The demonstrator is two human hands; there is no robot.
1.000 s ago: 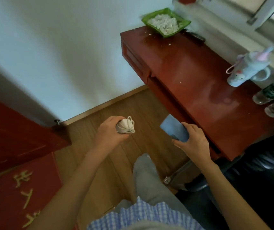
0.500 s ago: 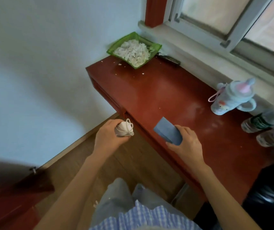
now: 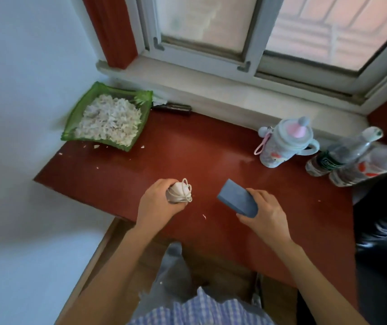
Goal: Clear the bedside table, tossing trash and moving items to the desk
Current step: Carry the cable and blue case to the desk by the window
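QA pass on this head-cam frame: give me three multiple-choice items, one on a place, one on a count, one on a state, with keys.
1. Where does the green plastic tray of white shreds sit on the red wooden desk?
A. far left corner, by the wall
B. near edge, centre
C. far right corner

2. How many clear plastic bottles stand at the desk's right end?
A. none
B. two
C. four

3. What is the state of the right hand?
A. open and empty
B. flat on the desk
C. closed on a blue rectangular block

Key: 1 A, the tray is beside the white wall under the window sill. 2 B, a green-labelled bottle and a red-labelled bottle stand side by side. 3 C, the fingers wrap the blue rectangular block.
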